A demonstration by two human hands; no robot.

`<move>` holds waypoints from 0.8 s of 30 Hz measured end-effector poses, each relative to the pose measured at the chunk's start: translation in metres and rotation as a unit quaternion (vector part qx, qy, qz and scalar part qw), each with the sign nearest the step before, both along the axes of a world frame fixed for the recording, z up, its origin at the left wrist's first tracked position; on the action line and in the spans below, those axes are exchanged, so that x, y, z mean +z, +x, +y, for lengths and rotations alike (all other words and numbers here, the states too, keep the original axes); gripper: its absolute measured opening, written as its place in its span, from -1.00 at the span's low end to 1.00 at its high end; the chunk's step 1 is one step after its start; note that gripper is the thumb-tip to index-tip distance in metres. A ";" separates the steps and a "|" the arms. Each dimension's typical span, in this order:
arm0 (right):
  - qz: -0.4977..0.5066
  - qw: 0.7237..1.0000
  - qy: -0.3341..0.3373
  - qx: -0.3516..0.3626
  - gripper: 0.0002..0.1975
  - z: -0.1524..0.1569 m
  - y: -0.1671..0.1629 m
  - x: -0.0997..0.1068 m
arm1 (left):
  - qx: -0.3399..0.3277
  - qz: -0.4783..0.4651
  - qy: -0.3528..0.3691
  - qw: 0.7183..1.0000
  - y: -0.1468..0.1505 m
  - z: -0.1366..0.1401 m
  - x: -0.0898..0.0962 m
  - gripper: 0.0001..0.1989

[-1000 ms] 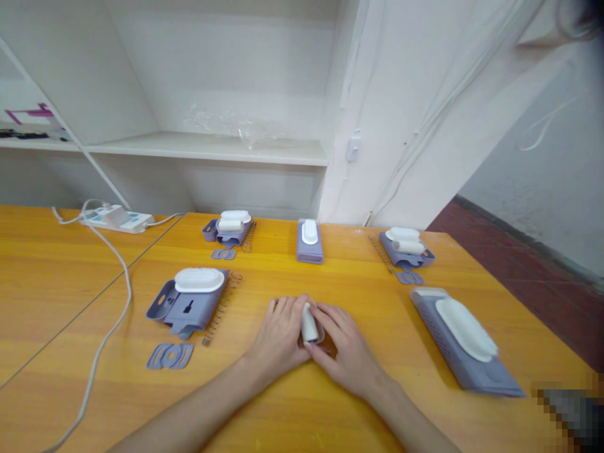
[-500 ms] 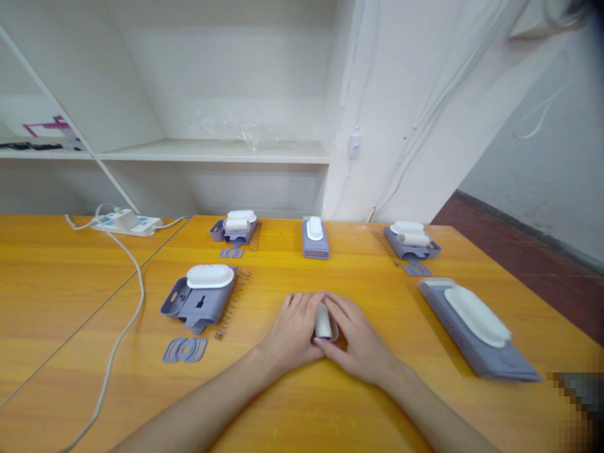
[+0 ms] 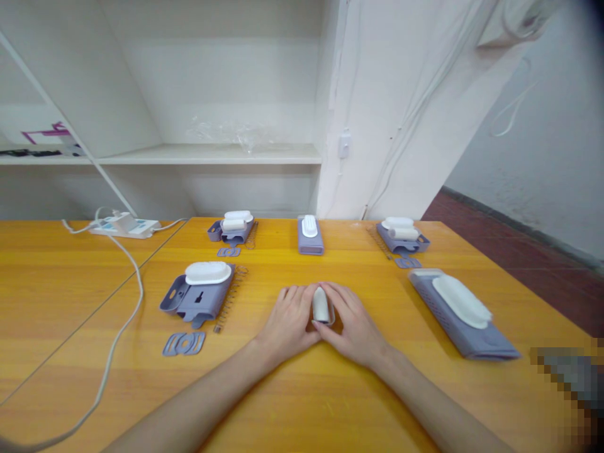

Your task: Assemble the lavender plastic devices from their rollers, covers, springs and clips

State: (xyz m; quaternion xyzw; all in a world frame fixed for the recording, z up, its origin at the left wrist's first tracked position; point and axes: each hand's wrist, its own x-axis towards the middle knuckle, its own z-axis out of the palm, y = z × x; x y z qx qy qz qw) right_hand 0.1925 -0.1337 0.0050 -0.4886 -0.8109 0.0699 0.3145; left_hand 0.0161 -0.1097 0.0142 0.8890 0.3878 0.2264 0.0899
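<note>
At the middle of the table, a short white tube (image 3: 321,307) with a pale rim around its near end lies between my hands. My left hand (image 3: 289,319) closes around its left side, fingers bent over the far end. From the right, my right hand (image 3: 353,322) wraps it, the thumb touching the near end. The tube's far part is hidden by my fingers. To the left lies a purple-grey case (image 3: 204,302) bearing a white oval piece (image 3: 208,273), with a coil spring (image 3: 228,302) beside it and a flat slotted plate (image 3: 184,343) in front.
A longer purple-grey case (image 3: 465,314) with a white oval top lies at right. Along the back stand similar sets: left (image 3: 237,231), middle (image 3: 310,245) and right (image 3: 402,238). A power strip (image 3: 124,225) with a white cable (image 3: 134,314) occupies the left side. Shelves rise behind.
The view has shifted slightly, so the table items appear a little further left and most sit higher. My hands keep the same hold on the white tube.
</note>
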 end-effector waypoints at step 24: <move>0.015 0.999 0.022 -0.043 -0.39 0.002 0.002 -0.003 | 0.025 0.011 0.024 0.999 0.000 -0.003 -0.001 -0.43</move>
